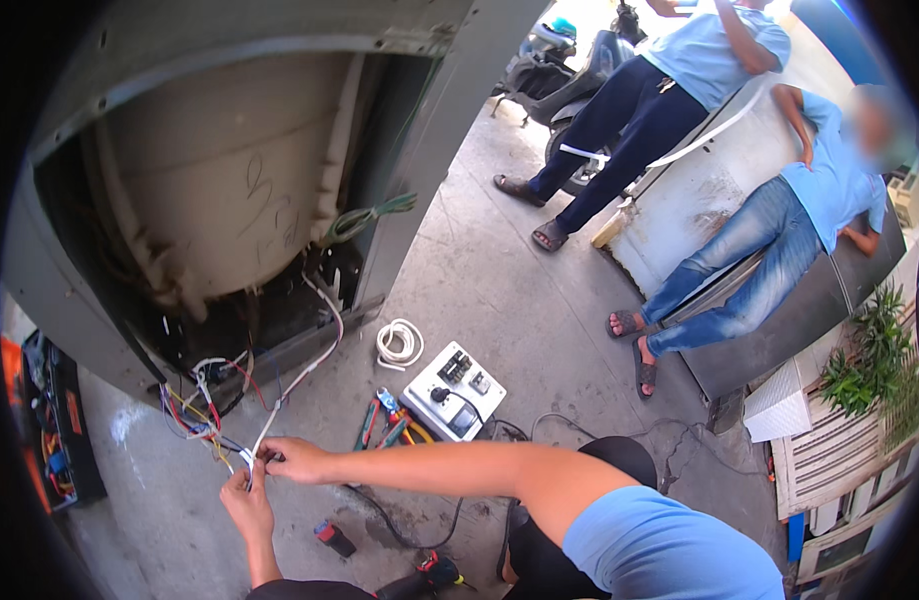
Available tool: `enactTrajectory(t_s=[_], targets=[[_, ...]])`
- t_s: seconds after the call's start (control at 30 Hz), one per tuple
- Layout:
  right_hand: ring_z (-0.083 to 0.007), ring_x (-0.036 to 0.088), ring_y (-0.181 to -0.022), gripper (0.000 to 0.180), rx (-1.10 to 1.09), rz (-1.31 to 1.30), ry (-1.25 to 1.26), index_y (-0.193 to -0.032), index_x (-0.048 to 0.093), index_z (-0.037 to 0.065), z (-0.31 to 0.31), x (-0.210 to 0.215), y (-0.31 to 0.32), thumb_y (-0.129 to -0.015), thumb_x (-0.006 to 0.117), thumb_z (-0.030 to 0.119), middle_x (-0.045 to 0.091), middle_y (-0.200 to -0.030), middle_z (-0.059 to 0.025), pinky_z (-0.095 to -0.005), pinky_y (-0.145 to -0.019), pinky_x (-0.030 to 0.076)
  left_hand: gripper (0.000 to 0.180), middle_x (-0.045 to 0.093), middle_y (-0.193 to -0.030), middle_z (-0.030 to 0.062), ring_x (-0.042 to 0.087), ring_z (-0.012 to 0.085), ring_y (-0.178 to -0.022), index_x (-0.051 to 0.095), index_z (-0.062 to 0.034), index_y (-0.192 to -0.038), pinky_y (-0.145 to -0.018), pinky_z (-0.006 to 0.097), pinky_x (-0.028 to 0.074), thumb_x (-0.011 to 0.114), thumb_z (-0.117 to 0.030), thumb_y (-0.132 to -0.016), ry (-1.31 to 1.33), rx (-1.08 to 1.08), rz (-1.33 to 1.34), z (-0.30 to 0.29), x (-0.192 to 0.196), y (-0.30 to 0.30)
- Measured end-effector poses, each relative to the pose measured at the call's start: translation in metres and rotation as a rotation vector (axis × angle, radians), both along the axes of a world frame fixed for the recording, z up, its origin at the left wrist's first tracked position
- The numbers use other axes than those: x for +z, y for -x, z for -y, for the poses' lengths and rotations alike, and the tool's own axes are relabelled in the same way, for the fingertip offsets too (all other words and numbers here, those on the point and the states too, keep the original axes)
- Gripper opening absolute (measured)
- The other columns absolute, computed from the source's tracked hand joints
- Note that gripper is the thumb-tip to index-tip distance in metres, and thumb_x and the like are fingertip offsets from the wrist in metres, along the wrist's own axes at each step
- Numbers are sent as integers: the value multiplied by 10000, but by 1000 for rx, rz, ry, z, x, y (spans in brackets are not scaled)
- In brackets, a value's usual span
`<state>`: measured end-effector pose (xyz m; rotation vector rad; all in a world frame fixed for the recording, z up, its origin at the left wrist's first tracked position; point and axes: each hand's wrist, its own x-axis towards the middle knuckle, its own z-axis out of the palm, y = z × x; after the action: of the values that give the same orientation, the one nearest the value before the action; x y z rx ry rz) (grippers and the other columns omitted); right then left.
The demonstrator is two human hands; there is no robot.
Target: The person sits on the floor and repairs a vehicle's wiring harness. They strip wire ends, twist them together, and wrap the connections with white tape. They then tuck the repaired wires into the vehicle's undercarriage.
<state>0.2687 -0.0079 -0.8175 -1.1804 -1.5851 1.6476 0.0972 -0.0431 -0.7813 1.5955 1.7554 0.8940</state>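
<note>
My left hand [247,508] and right hand [291,460] pinch the wires [215,432] near the lower edge of the cabinet [409,165] — working their ends, I judge. Next calls for steady fingertips.

Both bare hands meet at the wires [297,380], left hand [247,505] below, right hand [291,461] reaching across, fingertips pinched close; which strands each grips is hard to make out. Ahead, an open grey cabinet [404,160] shows its pale drum [209,190]. Beside it, a white coil [384,348], a socket board [457,388], hand tools [367,425]!
</note>
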Motion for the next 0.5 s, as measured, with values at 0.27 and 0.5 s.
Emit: enactTrajectory(t_s=[0.27, 0.5], targets=[[-134, 599, -922, 354, -414, -297, 164, -1135, 649, 13, -10, 20, 23, -1035, 627, 352, 663, -993, -40, -289, -844, 488, 281, 653, -891, 152, 630, 345, -803, 673, 10, -965, -681, 480, 483, 706, -268, -960, -96, -374, -447, -34, 61, -5], [-143, 649, -1002, 352, -678, -243, 102, -1149, 704, -5, -11, 23, 7, -978, 687, 302, 735, -1060, -66, -307, -905, 492, 293, 704, -1054, 164, 673, 379, -988, 670, -24, -1087, -841, 496, 542, 652, -295, -976, -119, -826, -651, -60, 121, -5]])
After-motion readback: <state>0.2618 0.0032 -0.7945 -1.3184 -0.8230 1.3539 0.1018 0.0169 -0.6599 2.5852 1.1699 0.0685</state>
